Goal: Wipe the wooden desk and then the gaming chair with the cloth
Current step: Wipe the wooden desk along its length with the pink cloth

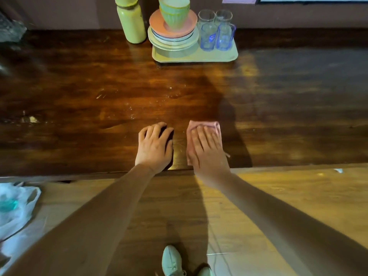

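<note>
The dark wooden desk [79,92] fills the middle of the view, with small pale specks near its centre. A folded pink cloth [216,126] lies flat near the desk's front edge. My right hand [207,148] presses down on the cloth, fingers stretched over it. Just left of it, my left hand [154,145] rests on the bare wood with its fingers spread and holds nothing. The gaming chair is not in view.
At the back of the desk stands a pale tray [233,54] with stacked plates and bowls [173,30] and several glasses [217,30]. A yellow-green bottle [131,24] is left of it. A white plastic bag [16,208] lies on the floor, lower left.
</note>
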Motion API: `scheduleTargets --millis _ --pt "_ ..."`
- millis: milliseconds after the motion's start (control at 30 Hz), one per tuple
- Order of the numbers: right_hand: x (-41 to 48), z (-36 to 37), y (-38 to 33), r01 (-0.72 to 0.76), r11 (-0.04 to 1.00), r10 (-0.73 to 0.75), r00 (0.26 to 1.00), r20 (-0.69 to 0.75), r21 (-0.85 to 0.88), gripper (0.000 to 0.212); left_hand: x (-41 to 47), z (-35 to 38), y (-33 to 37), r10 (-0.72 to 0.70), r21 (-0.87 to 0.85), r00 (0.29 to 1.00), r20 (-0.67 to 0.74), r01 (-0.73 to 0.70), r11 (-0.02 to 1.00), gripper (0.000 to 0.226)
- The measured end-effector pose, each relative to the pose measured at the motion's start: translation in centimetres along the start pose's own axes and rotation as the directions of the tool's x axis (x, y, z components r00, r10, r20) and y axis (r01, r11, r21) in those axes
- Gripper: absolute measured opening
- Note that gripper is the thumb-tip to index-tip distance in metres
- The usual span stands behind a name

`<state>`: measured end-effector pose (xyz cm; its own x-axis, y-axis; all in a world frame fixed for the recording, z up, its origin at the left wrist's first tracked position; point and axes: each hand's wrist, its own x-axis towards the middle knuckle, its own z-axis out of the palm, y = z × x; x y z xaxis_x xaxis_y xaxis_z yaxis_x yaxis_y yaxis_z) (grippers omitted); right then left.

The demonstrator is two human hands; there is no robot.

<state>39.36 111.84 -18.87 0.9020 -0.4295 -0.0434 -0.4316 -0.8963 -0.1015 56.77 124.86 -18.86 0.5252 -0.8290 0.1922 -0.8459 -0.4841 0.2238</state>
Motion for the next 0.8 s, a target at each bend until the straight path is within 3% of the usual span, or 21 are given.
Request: scheduleTargets --millis 200,367,500,667,800 --pt "1.6 -0.5 2.0 0.111 0.994 -0.11 0.994 0.015 -0.024 0.07 0.0 0.6 -0.3 -0.021 -0.029 1.0 -0.015 0.021 0.999 0.038" --pt "7.9 -1.7 2.3 -0.068 0.997 0.065 0.996 0.052 0.039 0.067 0.1 1.2 -0.7 -0.075 -0.083 0.995 -0.06 0.069 0.994 0.035" --pt "4.6 -0.8 0.4 -0.075 0.997 0.075 0.997 0.015 0.029 0.07 0.2 1.3 -0.9 -0.119 -0.12 0.989 -0.088 0.108 0.987 0.034" --pt "-2.5 0.6 -2.9 0.027 1.0 -0.027 0.999 0.033 -0.008 0.073 0.3 0.9 -0.6 -0.155 -0.098 0.987 -0.052 0.149 0.984 0.037" --pt "-1.4 0.7 -2.2 0.049 0.999 -0.049 0.998 0.035 0.002 0.073 0.3 0.9 -0.6 -0.158 -0.093 0.987 -0.033 0.154 0.984 0.039"
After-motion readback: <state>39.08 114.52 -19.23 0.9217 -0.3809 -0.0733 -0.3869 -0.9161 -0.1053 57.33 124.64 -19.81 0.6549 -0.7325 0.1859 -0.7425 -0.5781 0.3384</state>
